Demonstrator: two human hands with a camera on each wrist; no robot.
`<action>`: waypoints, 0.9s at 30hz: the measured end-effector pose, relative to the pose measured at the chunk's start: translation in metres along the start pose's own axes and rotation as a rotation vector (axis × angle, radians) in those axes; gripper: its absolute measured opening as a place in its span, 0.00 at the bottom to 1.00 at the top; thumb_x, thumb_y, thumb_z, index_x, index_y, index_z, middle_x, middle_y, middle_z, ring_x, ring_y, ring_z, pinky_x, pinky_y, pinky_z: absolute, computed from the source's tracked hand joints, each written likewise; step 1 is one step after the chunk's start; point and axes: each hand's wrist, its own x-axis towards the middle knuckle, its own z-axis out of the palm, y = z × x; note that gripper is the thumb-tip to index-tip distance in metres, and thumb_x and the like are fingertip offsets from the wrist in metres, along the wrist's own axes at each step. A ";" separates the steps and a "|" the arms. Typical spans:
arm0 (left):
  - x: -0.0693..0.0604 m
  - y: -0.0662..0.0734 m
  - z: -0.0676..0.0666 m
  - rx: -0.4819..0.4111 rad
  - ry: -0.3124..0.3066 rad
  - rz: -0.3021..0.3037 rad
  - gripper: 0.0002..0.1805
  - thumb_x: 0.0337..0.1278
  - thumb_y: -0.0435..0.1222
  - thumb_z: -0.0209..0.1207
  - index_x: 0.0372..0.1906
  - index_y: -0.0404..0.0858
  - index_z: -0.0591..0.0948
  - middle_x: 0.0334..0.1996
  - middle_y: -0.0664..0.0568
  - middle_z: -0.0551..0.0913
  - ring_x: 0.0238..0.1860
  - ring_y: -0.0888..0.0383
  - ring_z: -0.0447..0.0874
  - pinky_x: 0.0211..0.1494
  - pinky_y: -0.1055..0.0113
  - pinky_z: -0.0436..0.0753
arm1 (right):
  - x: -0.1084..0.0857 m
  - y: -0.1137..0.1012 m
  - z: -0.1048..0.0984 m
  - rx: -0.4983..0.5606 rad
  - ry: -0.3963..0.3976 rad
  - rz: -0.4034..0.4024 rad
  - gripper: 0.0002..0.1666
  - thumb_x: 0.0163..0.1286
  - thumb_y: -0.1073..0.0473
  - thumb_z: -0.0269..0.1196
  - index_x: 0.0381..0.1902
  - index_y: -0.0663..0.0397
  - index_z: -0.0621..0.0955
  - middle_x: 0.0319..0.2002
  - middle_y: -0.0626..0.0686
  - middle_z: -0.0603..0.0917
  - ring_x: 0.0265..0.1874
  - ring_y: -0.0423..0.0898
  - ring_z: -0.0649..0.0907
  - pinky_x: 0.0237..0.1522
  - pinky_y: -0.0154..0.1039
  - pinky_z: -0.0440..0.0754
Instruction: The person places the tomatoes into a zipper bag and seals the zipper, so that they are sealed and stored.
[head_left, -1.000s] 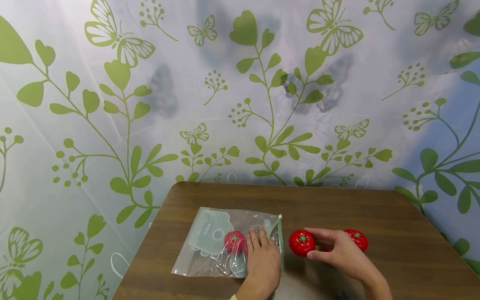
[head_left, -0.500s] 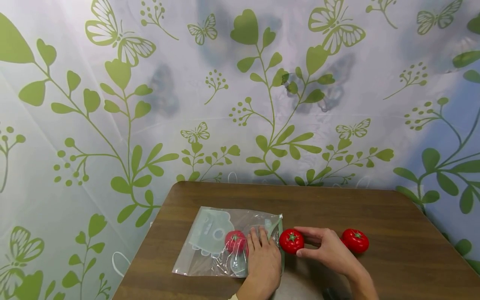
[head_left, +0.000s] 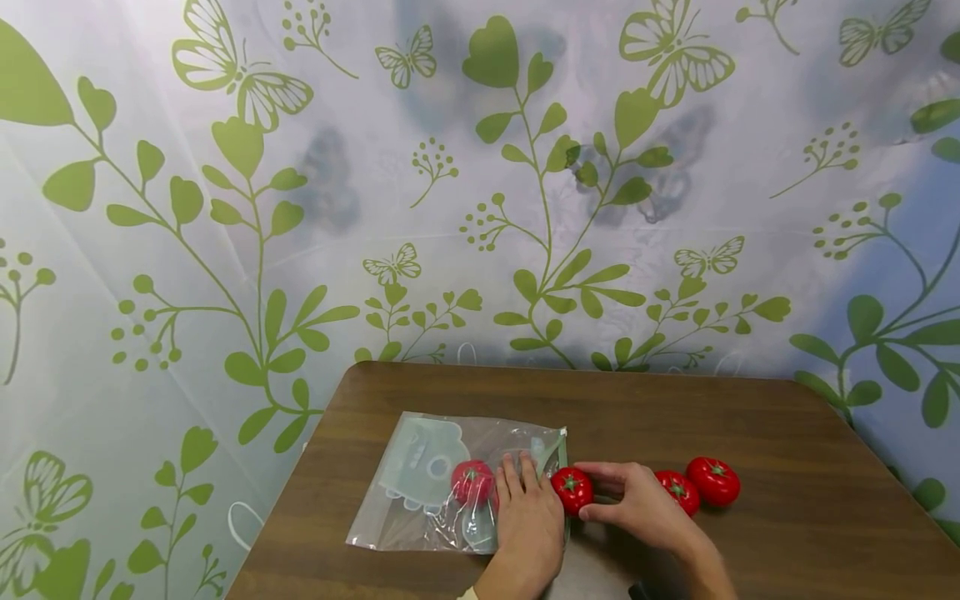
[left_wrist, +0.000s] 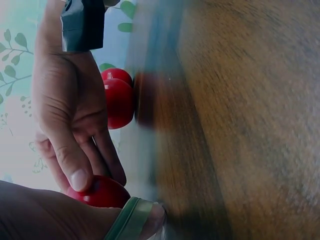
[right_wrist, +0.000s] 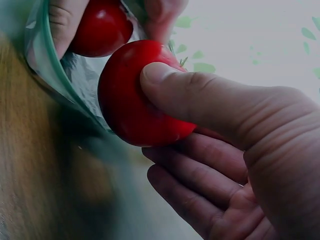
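Observation:
My right hand [head_left: 630,500] pinches a glossy red tomato [head_left: 572,491] between thumb and fingers at the mouth of a clear zip bag [head_left: 375,525]. Across the bag's right part lies my left hand [head_left: 528,521], its fingers straight. Its thumb [left_wrist: 152,220] is at the bag's opening, with the green zip edge [left_wrist: 129,220] across it. The right wrist view shows the mouth spread, the held tomato [right_wrist: 142,95] at it and another tomato [right_wrist: 102,30] inside. One more bagged tomato [head_left: 472,482] shows through the plastic, left of my left hand.
Two loose tomatoes, a nearer one [head_left: 678,492] and a farther one [head_left: 713,481], sit behind my right hand on the brown wooden table [head_left: 810,533]. A curtain [head_left: 420,208] with green leaves and butterflies hangs behind the table.
My right hand has carried its tomato leftward to the bag's mouth. A loose tomato that this hand was hiding now shows. My left hand stays on the bag.

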 end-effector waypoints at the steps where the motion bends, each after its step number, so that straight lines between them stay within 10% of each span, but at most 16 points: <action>1: 0.000 0.000 0.000 -0.001 0.001 -0.002 0.30 0.67 0.47 0.71 0.71 0.44 0.83 0.80 0.41 0.73 0.82 0.34 0.67 0.84 0.43 0.68 | 0.000 0.000 0.001 -0.001 -0.001 -0.003 0.38 0.67 0.50 0.81 0.71 0.57 0.83 0.68 0.63 0.86 0.64 0.61 0.88 0.62 0.53 0.88; 27: -0.001 0.002 0.000 0.008 0.007 -0.002 0.32 0.71 0.50 0.68 0.75 0.43 0.81 0.80 0.40 0.73 0.82 0.33 0.68 0.84 0.43 0.69 | 0.008 -0.004 0.016 -0.023 0.023 -0.012 0.41 0.63 0.51 0.83 0.70 0.62 0.83 0.66 0.66 0.86 0.63 0.63 0.89 0.61 0.53 0.88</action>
